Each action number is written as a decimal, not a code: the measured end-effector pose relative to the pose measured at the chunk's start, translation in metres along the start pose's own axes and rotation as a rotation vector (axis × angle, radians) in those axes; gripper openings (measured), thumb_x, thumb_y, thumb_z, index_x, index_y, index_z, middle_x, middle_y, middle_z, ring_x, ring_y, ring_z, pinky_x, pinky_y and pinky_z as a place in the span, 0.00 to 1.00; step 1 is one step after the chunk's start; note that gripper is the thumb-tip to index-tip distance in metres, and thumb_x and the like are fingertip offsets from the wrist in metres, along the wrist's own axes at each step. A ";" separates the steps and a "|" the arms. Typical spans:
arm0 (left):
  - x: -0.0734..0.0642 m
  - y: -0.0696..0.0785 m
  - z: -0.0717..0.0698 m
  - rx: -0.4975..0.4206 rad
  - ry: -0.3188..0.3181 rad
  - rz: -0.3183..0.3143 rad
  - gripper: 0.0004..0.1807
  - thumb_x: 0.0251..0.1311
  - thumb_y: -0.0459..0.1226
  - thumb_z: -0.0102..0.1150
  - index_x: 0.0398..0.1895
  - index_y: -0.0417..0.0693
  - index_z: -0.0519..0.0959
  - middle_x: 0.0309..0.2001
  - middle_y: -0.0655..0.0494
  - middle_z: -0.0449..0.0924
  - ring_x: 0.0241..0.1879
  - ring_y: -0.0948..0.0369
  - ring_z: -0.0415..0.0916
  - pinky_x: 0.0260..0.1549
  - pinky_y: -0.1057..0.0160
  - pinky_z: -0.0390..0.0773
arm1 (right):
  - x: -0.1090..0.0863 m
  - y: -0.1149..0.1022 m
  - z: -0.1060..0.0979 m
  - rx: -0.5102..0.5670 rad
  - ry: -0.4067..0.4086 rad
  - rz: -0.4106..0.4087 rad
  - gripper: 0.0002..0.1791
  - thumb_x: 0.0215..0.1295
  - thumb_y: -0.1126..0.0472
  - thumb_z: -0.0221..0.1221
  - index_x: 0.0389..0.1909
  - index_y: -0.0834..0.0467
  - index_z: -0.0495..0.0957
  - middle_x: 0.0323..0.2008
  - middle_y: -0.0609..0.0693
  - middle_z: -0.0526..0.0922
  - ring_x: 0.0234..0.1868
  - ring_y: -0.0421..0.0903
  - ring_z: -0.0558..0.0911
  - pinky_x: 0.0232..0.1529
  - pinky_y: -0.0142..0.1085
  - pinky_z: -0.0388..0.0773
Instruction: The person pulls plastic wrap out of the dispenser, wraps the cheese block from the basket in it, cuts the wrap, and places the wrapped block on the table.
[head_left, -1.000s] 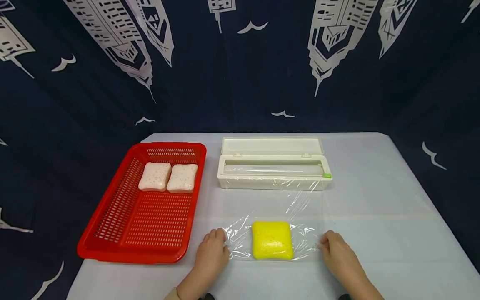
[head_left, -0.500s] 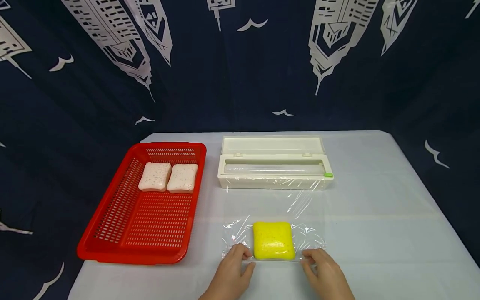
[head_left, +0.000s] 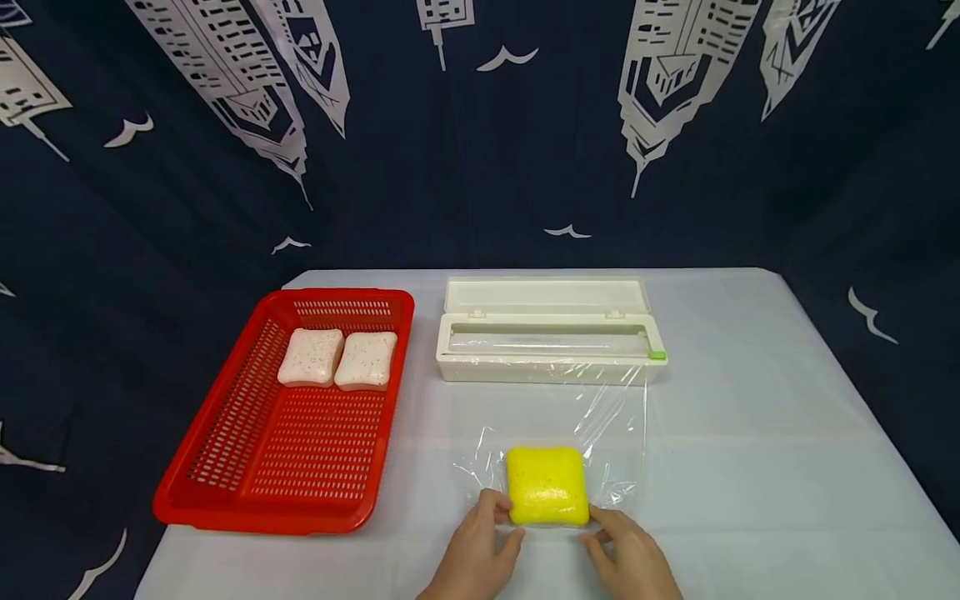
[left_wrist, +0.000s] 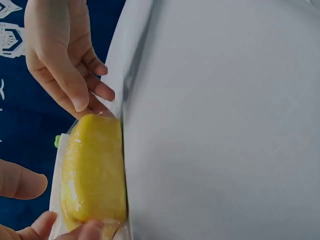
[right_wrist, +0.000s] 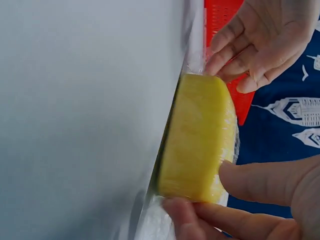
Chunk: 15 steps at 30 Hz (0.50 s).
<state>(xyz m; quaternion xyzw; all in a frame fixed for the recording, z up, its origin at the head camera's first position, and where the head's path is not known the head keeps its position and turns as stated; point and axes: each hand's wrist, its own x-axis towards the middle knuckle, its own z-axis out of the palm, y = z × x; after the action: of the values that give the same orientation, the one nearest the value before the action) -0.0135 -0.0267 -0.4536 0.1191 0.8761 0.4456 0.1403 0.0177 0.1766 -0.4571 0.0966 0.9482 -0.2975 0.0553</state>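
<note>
A yellow square block with rounded edges (head_left: 547, 487) lies on the table with clear cling film (head_left: 611, 425) about it. My left hand (head_left: 477, 546) is at its near left corner, and my right hand (head_left: 630, 550) is at the near right one. Fingertips of both hands touch the film close against the block's sides. In the left wrist view the thumb (left_wrist: 20, 181) stands away from the block (left_wrist: 95, 170). The right thumb (right_wrist: 250, 182) lies near or against the block's edge in the right wrist view. The film's underside is hidden.
Behind the block stands an open white cling film dispenser (head_left: 525, 372) with a green slider (head_left: 657, 355); film runs from it towards the block. To the left is a red basket (head_left: 315, 479) holding two speckled white blocks (head_left: 365, 360). A dark blue printed cloth (head_left: 480, 167) hangs behind.
Both hands have moved inward from the film's outer side edges to the block's near corners. The film at either side has shifted and creased differently. Block, basket and dispenser stay in place.
</note>
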 end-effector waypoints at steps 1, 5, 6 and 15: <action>0.000 0.001 -0.002 -0.015 0.004 -0.002 0.17 0.59 0.35 0.64 0.46 0.48 0.68 0.40 0.57 0.75 0.38 0.63 0.73 0.38 0.66 0.77 | 0.000 -0.001 -0.001 0.015 0.004 0.007 0.23 0.55 0.62 0.69 0.52 0.63 0.80 0.43 0.51 0.85 0.30 0.39 0.78 0.30 0.32 0.76; 0.005 0.005 -0.008 -0.053 0.061 -0.009 0.18 0.55 0.29 0.65 0.45 0.48 0.69 0.41 0.57 0.75 0.38 0.64 0.71 0.34 0.70 0.72 | 0.001 -0.005 -0.009 0.109 0.054 0.022 0.26 0.57 0.63 0.68 0.58 0.63 0.76 0.45 0.51 0.86 0.27 0.34 0.74 0.27 0.28 0.72; 0.007 0.006 -0.010 -0.053 0.083 -0.009 0.19 0.54 0.27 0.65 0.44 0.48 0.69 0.40 0.57 0.75 0.37 0.64 0.69 0.33 0.70 0.71 | 0.001 -0.007 -0.011 0.132 0.078 0.008 0.27 0.58 0.64 0.68 0.59 0.63 0.75 0.45 0.51 0.86 0.26 0.34 0.72 0.25 0.27 0.71; 0.032 0.020 -0.016 0.035 0.230 0.040 0.22 0.46 0.25 0.70 0.42 0.47 0.73 0.37 0.54 0.76 0.40 0.59 0.68 0.37 0.65 0.65 | 0.022 -0.016 -0.022 0.077 0.303 -0.171 0.27 0.48 0.69 0.73 0.51 0.61 0.75 0.41 0.48 0.87 0.31 0.39 0.71 0.26 0.29 0.65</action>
<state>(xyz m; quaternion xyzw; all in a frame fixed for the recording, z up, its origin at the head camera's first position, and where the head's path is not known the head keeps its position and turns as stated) -0.0474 -0.0161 -0.4331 0.0871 0.8914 0.4439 0.0275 -0.0080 0.1796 -0.4335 0.0615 0.9384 -0.3193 -0.1174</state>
